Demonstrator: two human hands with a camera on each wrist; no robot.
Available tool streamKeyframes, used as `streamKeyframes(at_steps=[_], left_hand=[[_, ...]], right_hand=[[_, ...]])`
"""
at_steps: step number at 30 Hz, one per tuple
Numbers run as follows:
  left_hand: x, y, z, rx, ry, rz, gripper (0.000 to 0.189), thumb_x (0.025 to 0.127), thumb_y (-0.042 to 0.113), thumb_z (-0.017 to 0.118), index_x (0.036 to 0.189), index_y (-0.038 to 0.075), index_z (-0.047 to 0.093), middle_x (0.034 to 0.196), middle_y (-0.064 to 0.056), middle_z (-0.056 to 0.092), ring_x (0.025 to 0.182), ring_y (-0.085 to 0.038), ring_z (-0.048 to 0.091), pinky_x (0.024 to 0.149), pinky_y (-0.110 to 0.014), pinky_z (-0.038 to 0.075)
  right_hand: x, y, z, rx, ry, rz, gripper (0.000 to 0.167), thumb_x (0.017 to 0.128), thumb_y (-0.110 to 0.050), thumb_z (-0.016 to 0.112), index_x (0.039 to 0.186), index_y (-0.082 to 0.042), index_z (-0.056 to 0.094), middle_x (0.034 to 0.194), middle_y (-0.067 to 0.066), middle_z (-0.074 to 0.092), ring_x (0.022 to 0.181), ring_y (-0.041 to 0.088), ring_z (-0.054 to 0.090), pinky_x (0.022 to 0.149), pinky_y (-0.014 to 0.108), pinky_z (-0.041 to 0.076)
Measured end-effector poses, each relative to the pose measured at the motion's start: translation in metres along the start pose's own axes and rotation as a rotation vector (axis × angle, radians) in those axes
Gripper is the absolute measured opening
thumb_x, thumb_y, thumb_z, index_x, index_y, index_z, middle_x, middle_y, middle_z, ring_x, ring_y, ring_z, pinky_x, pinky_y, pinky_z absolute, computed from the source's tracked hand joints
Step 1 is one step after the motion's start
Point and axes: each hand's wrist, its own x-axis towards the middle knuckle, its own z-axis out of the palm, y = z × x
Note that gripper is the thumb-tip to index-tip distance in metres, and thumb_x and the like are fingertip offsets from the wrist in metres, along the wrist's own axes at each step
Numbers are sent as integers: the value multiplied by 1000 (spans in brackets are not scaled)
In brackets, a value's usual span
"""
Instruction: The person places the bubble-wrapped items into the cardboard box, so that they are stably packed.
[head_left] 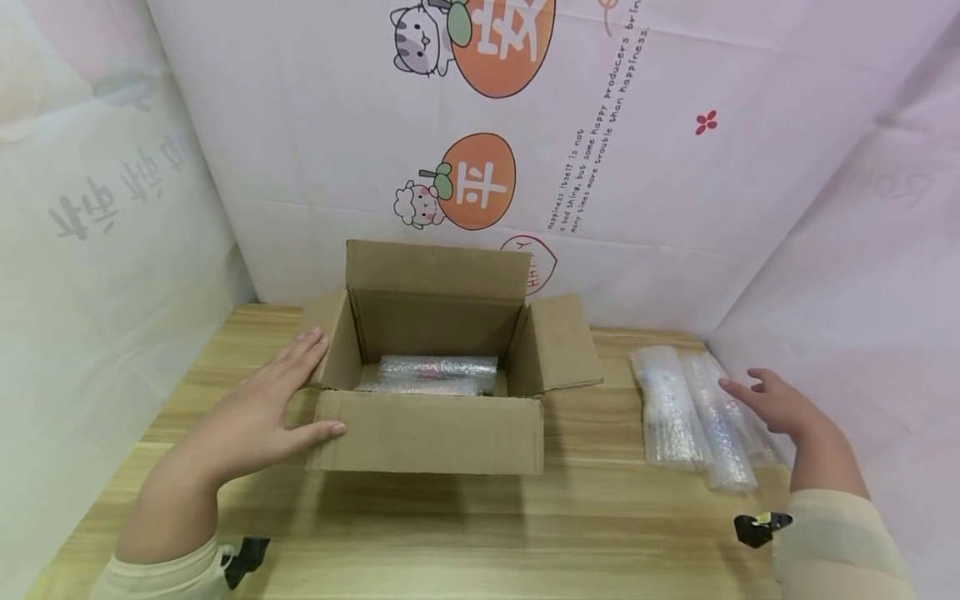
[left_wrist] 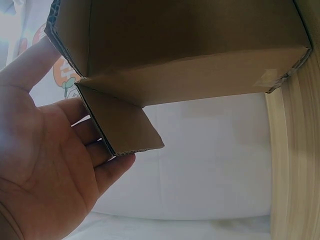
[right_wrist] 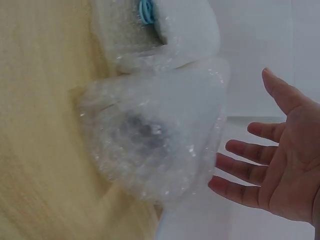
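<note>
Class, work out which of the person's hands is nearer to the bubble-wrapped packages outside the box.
Right. The right hand is at the right edge of the bubble-wrapped packages; the left hand is farther off, at the left side of the box.

Box (head_left: pixel 427 433): plain brown
Boxed packs (head_left: pixel 465 367): clear, silvery bubble dots, pinkish-red patch
Loose packs (head_left: pixel 675 425): clear to milky white, bubble-dotted, bluish tints
Cord (right_wrist: pixel 146 12): light blue
Table (head_left: pixel 420 533): pale yellow-brown, streaked grain
Backdrop (head_left: pixel 322 150): pinkish white
Fruits (head_left: pixel 477 218): orange, green leaves (head_left: pixel 444 181), white characters (head_left: pixel 482 185)
Cat (head_left: pixel 416 40): grey, darker stripes
Sheep (head_left: pixel 420 204): white, pink cheeks
Flower (head_left: pixel 706 122): red
Lettering (head_left: pixel 600 133): black
Heart (head_left: pixel 542 258): red outline
Sleeves (head_left: pixel 840 542): cream
Clips (head_left: pixel 246 561): black
</note>
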Motion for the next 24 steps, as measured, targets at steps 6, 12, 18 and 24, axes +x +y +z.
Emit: streamKeyframes(at_steps=[6, 12, 18, 24], left_hand=[[0, 0, 0, 4, -1, -2, 102, 85, 67, 61, 160, 21, 10, 166, 0, 5, 152, -31, 9, 111, -68, 25], [0, -1, 1, 9, -3, 3, 102, 85, 67, 61, 160, 21, 9, 166, -1, 5, 152, -30, 9, 111, -68, 25], [0, -1, 0, 9, -3, 4, 102, 85, 67, 61, 160, 21, 8, 166, 0, 4, 153, -30, 9, 112, -67, 25], [0, -1, 0, 14, -1, 7, 102, 85, 67, 61, 160, 20, 9, 166, 0, 4, 152, -31, 9, 112, -67, 25]], right_hand=[[4, 13, 6, 85, -62, 50, 100, 100, -61, 33, 147, 18, -7, 142, 52, 9, 126, 66, 26, 90, 61, 51], [6, 19, 11, 43, -59, 58, 97, 100, -60, 32, 145, 21, 2, 140, 51, 14, 126, 65, 29, 91, 62, 49], [3, 14, 10, -31, -41, 50, 96, 101, -60, 29, 143, 24, 10, 140, 52, 17, 125, 67, 25, 100, 74, 30], [7, 20, 11, 25, -63, 72, 93, 101, -59, 29, 144, 21, 13, 141, 50, 16, 125, 66, 30, 94, 65, 46]])
